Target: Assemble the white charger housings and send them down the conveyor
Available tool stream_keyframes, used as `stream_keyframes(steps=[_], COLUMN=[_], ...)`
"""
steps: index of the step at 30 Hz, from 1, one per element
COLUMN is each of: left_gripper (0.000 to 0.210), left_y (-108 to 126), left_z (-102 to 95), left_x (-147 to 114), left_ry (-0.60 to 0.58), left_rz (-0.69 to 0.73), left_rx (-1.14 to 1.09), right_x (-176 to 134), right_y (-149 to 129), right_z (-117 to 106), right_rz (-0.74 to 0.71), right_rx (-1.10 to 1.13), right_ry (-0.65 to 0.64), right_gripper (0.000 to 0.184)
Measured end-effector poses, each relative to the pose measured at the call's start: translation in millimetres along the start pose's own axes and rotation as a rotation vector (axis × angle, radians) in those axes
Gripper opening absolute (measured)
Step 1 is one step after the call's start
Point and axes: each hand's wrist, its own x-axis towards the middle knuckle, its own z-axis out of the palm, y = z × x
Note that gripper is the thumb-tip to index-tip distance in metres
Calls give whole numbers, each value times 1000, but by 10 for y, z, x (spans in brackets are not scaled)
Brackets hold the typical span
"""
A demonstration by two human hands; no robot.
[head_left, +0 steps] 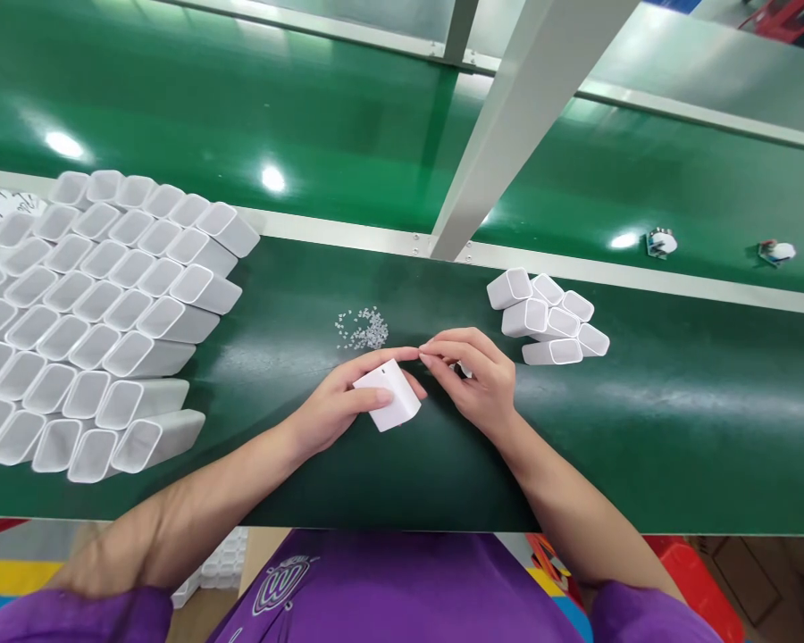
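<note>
My left hand (339,400) grips a white plastic housing (397,404), thumb on its near face and index finger stretched out beyond it. A small dark slot shows near one edge of the housing. The thumb and fingertips of my right hand (475,379) are pinched together at the tip of my left index finger. Whatever they pinch is too small to make out. Something small, white and dark, shows partly under the right fingers. Just beyond my left hand lies a loose pile of tiny translucent pieces (373,332) on the green table (295,295).
Rows of white open-ended housings (94,299) are stacked at the left, by a paper with handwriting (4,207). Several similar housings (549,319) lie at the right. A grey metal post (502,152) rises behind the table. Two small round-topped parts (662,242) sit beyond the rail.
</note>
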Motion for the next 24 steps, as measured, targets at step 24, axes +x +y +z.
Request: stream_keyframes(steps=[24], left_gripper=[65], left_y=[-50], left_z=[1], left_x=[-58], left_ry=[-27], left_rz=[31], left_rx=[218], right_x=[-49], right_y=[-48], right_z=[35], right_rz=[-35], right_rx=[-246], right_ry=[23], right_gripper=[13])
